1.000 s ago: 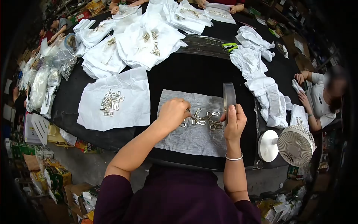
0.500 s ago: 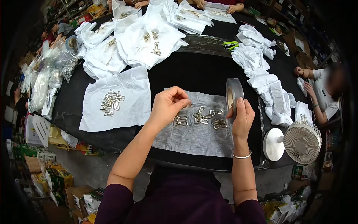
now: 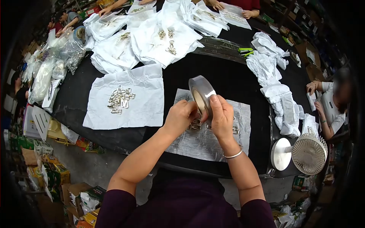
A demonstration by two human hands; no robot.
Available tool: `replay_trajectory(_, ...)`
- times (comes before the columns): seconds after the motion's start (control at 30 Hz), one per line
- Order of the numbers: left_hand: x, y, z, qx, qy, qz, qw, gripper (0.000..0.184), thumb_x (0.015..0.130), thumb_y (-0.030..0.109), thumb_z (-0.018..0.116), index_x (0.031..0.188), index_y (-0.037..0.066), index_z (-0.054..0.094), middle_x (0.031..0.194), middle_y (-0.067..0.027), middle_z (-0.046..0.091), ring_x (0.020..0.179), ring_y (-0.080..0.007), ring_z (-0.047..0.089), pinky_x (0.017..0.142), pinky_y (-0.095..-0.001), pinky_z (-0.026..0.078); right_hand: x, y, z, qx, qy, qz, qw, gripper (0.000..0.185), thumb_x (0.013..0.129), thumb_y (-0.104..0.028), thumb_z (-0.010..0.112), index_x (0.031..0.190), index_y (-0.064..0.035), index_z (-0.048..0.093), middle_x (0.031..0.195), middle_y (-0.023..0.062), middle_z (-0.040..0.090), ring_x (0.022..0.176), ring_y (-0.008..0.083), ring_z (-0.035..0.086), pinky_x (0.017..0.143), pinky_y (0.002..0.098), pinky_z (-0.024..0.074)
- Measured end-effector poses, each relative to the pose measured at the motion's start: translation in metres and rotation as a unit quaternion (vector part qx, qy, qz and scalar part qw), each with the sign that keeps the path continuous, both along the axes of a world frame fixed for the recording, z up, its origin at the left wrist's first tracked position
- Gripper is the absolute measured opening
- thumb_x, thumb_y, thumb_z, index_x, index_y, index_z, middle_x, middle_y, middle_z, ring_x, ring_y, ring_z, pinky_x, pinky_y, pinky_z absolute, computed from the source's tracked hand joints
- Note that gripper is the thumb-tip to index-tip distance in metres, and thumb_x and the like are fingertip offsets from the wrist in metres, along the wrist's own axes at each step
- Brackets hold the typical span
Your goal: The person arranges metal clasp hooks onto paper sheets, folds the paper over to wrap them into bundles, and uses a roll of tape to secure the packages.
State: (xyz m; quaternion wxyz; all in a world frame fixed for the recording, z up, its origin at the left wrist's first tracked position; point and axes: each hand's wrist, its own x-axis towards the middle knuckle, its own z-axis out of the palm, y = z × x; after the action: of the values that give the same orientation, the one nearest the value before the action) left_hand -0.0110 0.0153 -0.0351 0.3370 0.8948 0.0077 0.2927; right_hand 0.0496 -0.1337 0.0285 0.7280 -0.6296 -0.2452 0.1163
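My right hand point(image 3: 222, 116) grips a roll of clear tape point(image 3: 205, 90), held upright above a greyish sheet of thin paper point(image 3: 201, 146). Close against the roll's left side is my left hand point(image 3: 180, 118), its fingers pinched together. What they hold, if anything, is hidden. Silvery metal clasps point(image 3: 195, 124) lie on the sheet below, partly covered by both hands and the tape. To the left, a white paper sheet point(image 3: 146, 85) bears a heap of similar metal clasps point(image 3: 121, 99).
White papers point(image 3: 152, 49) with metal pieces on them overlap at the back. Crumpled white wrappings point(image 3: 279, 100) line the right side, near a green-handled tool point(image 3: 245, 50) and a small fan point(image 3: 308, 155). Plastic bags point(image 3: 42, 83) stand left. Other people sit around the black table.
My right hand has brought the tape roll leftward and tilted it, close to my left hand. The left hand has moved slightly right and down. The whole view has shifted a little.
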Motion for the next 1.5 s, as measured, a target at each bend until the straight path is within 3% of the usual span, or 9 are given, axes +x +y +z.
replay_trajectory(0.2,0.003,-0.006,0.013,-0.044,-0.026,0.009,0.999,0.017,0.073,0.003,0.079,0.082,0.008,0.065,0.071,-0.0007,0.06,0.072,-0.0186,0.057,0.069,-0.0315,0.048,0.025,-0.02,0.018,0.076,0.052,-0.06,0.994,0.037,0.108,-0.031,0.05,0.08,-0.0066,0.057,0.061,0.0027,0.056,0.05,0.0109,0.053,0.05,0.0212,0.0413)
replay_trajectory(0.3,0.0,-0.007,0.019,-0.04,-0.052,0.046,0.997,0.017,0.073,0.003,0.079,0.081,0.008,0.066,0.074,-0.0008,0.06,0.074,-0.0175,0.057,0.071,-0.031,0.047,0.047,-0.033,-0.004,0.005,-0.081,-0.136,0.987,0.04,0.108,-0.032,0.044,0.083,-0.0044,0.059,0.055,0.0045,0.055,0.05,0.0127,0.049,0.055,0.0232,0.0406)
replay_trajectory(0.43,-0.017,-0.01,0.014,0.081,-0.001,-0.062,0.995,0.015,0.075,0.002,0.079,0.082,0.006,0.066,0.078,-0.0007,0.061,0.08,-0.017,0.058,0.078,-0.0322,0.047,0.055,-0.038,-0.018,0.045,-0.045,-0.164,0.984,0.038,0.108,-0.032,0.046,0.083,-0.0054,0.059,0.055,0.0029,0.054,0.051,0.0115,0.048,0.056,0.0228,0.0403)
replay_trajectory(0.63,-0.016,-0.019,0.032,0.1,0.059,-0.072,0.991,0.016,0.074,-0.001,0.078,0.085,0.005,0.068,0.081,-0.0019,0.062,0.075,-0.0164,0.057,0.071,-0.0297,0.047,0.06,-0.041,-0.028,0.029,-0.063,-0.163,0.984,0.038,0.108,-0.032,0.047,0.083,-0.0055,0.059,0.057,0.0039,0.056,0.051,0.0114,0.048,0.056,0.0229,0.0405)
replay_trajectory(0.8,-0.015,-0.009,0.031,-0.182,0.007,-0.042,0.982,0.017,0.074,-0.003,0.074,0.085,0.009,0.068,0.081,-0.0044,0.063,0.069,-0.0202,0.056,0.066,-0.0308,0.047,0.043,-0.038,-0.021,0.039,-0.097,-0.134,0.986,0.036,0.108,-0.031,0.046,0.089,-0.0034,0.059,0.064,0.0066,0.059,0.053,0.0125,0.05,0.057,0.0239,0.0421)
replay_trajectory(0.97,-0.024,-0.002,0.004,-0.081,0.049,0.027,0.995,0.021,0.072,-0.004,0.073,0.086,0.01,0.068,0.081,-0.0029,0.063,0.066,-0.0206,0.055,0.061,-0.031,0.046,-0.014,-0.023,0.004,0.104,-0.054,0.02,0.993,0.024,0.103,-0.022,0.057,0.092,-0.0009,0.061,0.063,0.0029,0.061,0.054,0.0116,0.052,0.053,0.0227,0.0424)
replay_trajectory(1.07,-0.024,-0.003,0.004,-0.069,0.038,0.024,0.997,0.021,0.072,-0.003,0.074,0.087,0.011,0.068,0.08,-0.0018,0.063,0.068,-0.0205,0.055,0.063,-0.0315,0.046,-0.018,-0.015,-0.011,-0.001,-0.073,0.062,0.995,0.024,0.103,-0.022,0.057,0.093,0.0002,0.062,0.062,0.0031,0.061,0.053,0.0119,0.052,0.054,0.023,0.0429)
replay_trajectory(1.27,-0.023,-0.012,0.022,0.047,-0.09,0.027,0.994,0.02,0.074,-0.002,0.077,0.091,0.006,0.07,0.088,-0.0027,0.067,0.07,-0.0182,0.054,0.064,-0.0296,0.046,0.0,-0.028,0.002,0.076,0.0,0.006,0.997,0.033,0.107,-0.028,0.05,0.093,-0.0013,0.062,0.059,0.0037,0.058,0.052,0.0115,0.053,0.053,0.0225,0.0432)
replay_trajectory(1.5,-0.037,-0.032,0.029,0.165,-0.007,-0.05,0.985,0.021,0.075,-0.001,0.077,0.093,0.006,0.072,0.087,-0.0021,0.068,0.073,-0.0178,0.056,0.065,-0.0292,0.046,0.024,-0.033,-0.004,0.058,0.03,-0.087,0.994,0.039,0.108,-0.035,0.049,0.089,-0.0028,0.062,0.059,0.0043,0.056,0.05,0.0105,0.052,0.052,0.0218,0.0442)
